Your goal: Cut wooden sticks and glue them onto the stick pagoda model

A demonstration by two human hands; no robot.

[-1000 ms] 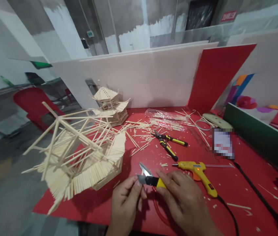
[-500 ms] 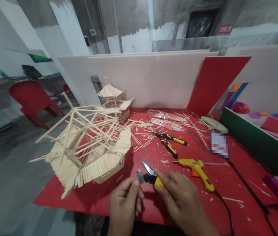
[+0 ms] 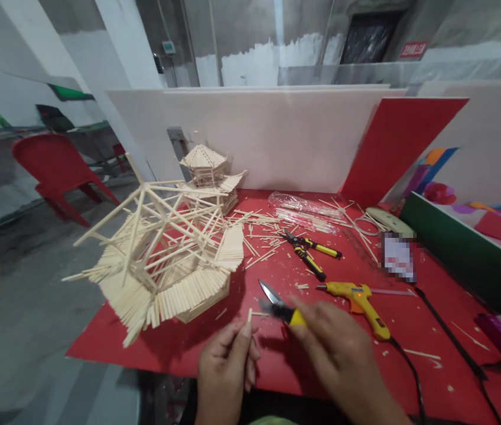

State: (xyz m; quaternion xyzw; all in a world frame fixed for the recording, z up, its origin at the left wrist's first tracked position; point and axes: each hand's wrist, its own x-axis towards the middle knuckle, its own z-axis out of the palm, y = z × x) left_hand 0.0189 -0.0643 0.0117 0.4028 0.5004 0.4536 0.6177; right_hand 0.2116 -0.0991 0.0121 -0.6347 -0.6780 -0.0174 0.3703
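Near the front edge of the red bench, I count two hands, both occupied. The left hand pinches one short, thin stick between thumb and forefinger, its tip poking up above them. The right hand is wrapped around one knife with a yellow handle; its blade is blurred and sits just to the right of the stick. Behind the knife I see one pointed metal blade, the rest of that tool mostly covered from my view. To the left stand two models made of sticks: one large model with an open frame on top, and one small model behind it. On the right side lie one pair of shears, its two handles spread, and, closer to me, one glue gun. Loose sticks are scattered beside the large model, too many for me to count, with one clear bag of more farther back.
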